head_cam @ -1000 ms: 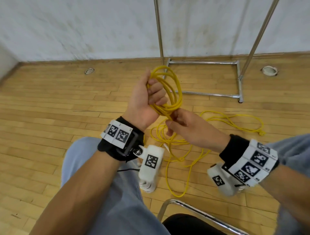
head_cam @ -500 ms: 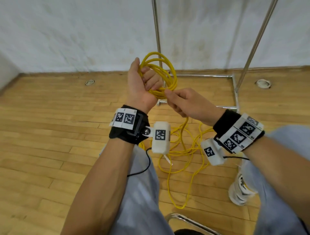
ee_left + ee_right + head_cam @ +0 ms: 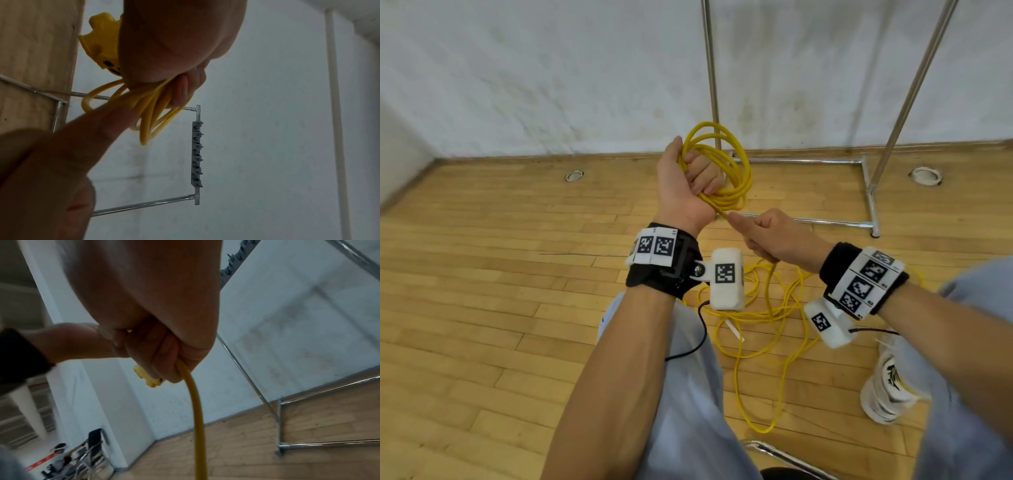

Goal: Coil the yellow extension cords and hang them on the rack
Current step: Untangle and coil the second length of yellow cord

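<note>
Yellow extension cord coils in the left hand's curled fingers, right hand fist around its trailing strand.

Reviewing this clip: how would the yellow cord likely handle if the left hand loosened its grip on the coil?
The yellow cord looks floppy: its slack lies in loose tangled curves on the floor. The loops would probably spring apart and slide out, as only the left hand bunches them. It seems light; the right hand lifts one strand easily.
</note>
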A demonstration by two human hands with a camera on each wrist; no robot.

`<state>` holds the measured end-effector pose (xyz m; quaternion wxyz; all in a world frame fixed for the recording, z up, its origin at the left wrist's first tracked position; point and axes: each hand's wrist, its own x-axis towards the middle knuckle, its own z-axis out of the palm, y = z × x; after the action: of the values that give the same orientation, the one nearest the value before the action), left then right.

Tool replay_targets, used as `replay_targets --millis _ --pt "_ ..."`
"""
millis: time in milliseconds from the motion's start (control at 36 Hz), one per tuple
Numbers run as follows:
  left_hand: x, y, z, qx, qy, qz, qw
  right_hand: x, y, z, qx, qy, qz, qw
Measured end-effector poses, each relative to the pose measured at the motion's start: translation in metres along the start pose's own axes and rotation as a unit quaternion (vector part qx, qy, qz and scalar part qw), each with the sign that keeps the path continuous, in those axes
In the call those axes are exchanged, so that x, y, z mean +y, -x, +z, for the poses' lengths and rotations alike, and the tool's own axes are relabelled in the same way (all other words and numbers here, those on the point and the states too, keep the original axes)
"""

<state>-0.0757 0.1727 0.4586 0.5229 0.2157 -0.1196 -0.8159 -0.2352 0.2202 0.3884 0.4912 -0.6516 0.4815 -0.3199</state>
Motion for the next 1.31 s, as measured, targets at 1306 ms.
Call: replay_targets --millis 1306 --pt "-0.068 -0.004 -0.007 0.111 -0.413 -0.088 0.9 -0.029 0.018 -0.027 0.218 0.112 -0.102 0.964"
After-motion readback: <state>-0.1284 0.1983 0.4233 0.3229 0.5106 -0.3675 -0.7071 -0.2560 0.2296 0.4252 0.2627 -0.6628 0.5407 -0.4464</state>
